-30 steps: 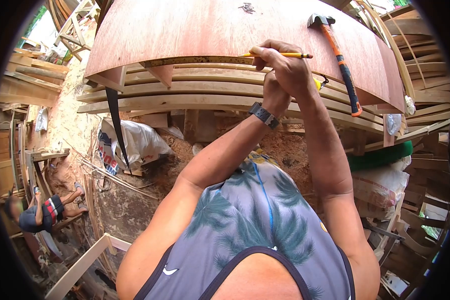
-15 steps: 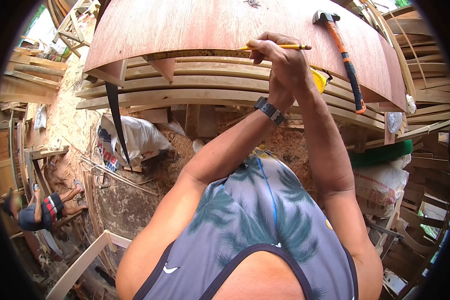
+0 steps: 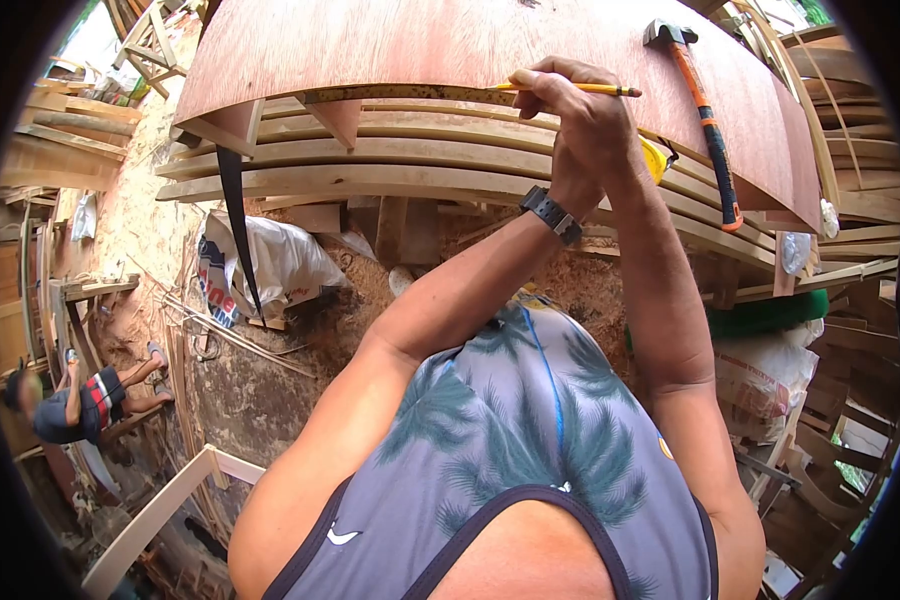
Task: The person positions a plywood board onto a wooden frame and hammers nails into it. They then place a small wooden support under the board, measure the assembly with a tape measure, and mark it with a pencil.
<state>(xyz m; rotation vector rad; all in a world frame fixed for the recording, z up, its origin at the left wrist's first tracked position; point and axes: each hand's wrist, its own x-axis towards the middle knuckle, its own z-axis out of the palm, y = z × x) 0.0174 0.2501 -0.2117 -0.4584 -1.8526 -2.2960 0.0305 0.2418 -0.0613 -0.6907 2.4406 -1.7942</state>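
A yellow pencil is pinched in my right hand, its point at the near edge of a reddish plywood sheet. Along that edge runs a tape measure blade. The yellow case of the tape measure shows just right of my right wrist. My left hand, with a dark watch on its wrist, crosses beneath the right one toward the case. Its fingers are hidden, but it appears closed on the tape measure. A hammer with an orange and black handle lies on the plywood to the right.
Long curved wooden strips lie under the sheet's edge. A handsaw blade hangs at the left, by a white sack. Another person sits far left among lumber. Curved timbers stack at the right.
The view has shifted slightly, so the plywood, hammer and hands appear a little further right. Both hands keep nearly the same place along the edge, and the pencil stays in my right hand.
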